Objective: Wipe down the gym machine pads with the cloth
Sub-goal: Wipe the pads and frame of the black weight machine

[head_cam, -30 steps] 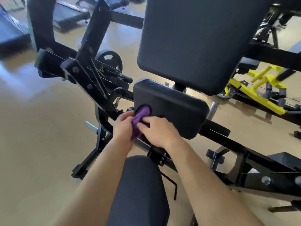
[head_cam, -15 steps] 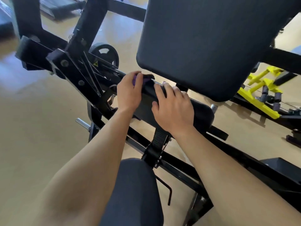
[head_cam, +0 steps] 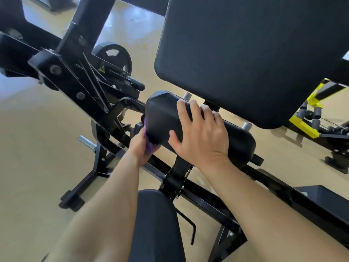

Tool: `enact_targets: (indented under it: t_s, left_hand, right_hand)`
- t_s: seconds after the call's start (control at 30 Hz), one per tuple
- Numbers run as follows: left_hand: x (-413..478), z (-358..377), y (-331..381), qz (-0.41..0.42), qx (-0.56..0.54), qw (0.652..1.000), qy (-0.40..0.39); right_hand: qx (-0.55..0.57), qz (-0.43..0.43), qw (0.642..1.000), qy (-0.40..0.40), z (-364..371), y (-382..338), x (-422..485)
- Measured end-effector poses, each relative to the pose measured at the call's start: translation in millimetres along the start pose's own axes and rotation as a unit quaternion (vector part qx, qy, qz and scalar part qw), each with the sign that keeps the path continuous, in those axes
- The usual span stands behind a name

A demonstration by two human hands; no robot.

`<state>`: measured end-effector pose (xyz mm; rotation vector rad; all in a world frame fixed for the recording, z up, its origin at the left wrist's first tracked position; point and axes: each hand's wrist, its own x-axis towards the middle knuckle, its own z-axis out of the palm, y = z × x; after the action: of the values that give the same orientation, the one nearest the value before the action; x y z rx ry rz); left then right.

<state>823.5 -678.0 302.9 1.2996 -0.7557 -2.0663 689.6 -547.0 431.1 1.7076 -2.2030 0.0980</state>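
Note:
A small black pad (head_cam: 162, 120) juts out from the gym machine at the centre of the view. My left hand (head_cam: 140, 148) presses a purple cloth (head_cam: 149, 146) against the pad's left end; most of the cloth is hidden under my fingers. My right hand (head_cam: 202, 135) lies flat over the top of the same pad, fingers spread and curled over its far edge. A large black back pad (head_cam: 245, 53) hangs above and behind. A round dark pad (head_cam: 156, 224) sits just in front of me between my forearms.
The black steel frame (head_cam: 62, 72) with a weight plate (head_cam: 113, 57) stands at the left. A chrome peg (head_cam: 86, 141) sticks out low on the left. A yellow machine (head_cam: 309, 118) is at the right. The floor (head_cam: 37, 148) is tan.
My left hand has slid with the cloth from the pad's top far corner down to its left end. My right hand stays on top of the pad. The view has moved closer.

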Motion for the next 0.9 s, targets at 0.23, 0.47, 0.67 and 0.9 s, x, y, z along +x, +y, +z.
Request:
enact_targets:
  t_s: [0.23,0.47,0.67,0.9]
  left_hand:
    - [-65,-7,-59,-0.153,0.139,0.975,-0.077]
    - [-155,17,-59,-0.042,0.198,0.977,-0.069]
    - [-252,59,-50,0.014,0.195,0.979,-0.065]
    - [-354,74,-49,-0.025,0.185,0.973,-0.136]
  right_hand:
    - [0.004,-0.008,0.999,-0.039,-14,0,-3]
    - [0.114,-0.039,0.982,-0.148,-44,10,-28]
    - [0.286,-0.022,0.921,-0.264,-81,23,-125]
    - [0.495,0.062,0.815,-0.295,-139,51,-194]
